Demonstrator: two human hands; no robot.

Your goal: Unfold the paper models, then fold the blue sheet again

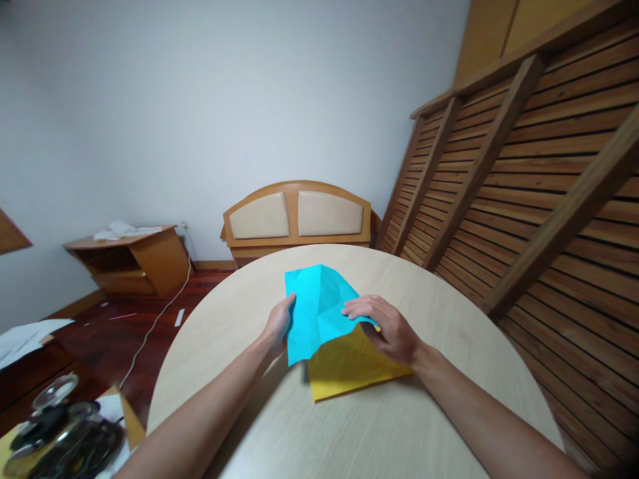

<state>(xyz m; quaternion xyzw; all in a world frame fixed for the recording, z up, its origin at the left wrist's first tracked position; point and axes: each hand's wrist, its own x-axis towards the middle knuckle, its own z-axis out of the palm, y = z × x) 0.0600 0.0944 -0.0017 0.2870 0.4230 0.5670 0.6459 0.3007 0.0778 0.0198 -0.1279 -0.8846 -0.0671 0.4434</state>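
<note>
A creased cyan paper sheet [317,309] is lifted off a round pale wooden table [349,426]. My left hand [278,324] pinches its left edge, thumb on top. My right hand [387,326] grips the sheet's right side, fingers curled over the paper. Under the cyan sheet a yellow paper sheet [349,369] lies flat on the table, partly covered by it and by my right hand.
A wooden slatted frame [524,186] leans along the right. A headboard [298,216] stands behind the table against the wall. A low wooden shelf [130,259] with papers is at the left. Dark clutter [60,432] lies at bottom left, and a white cable [154,326] crosses the floor.
</note>
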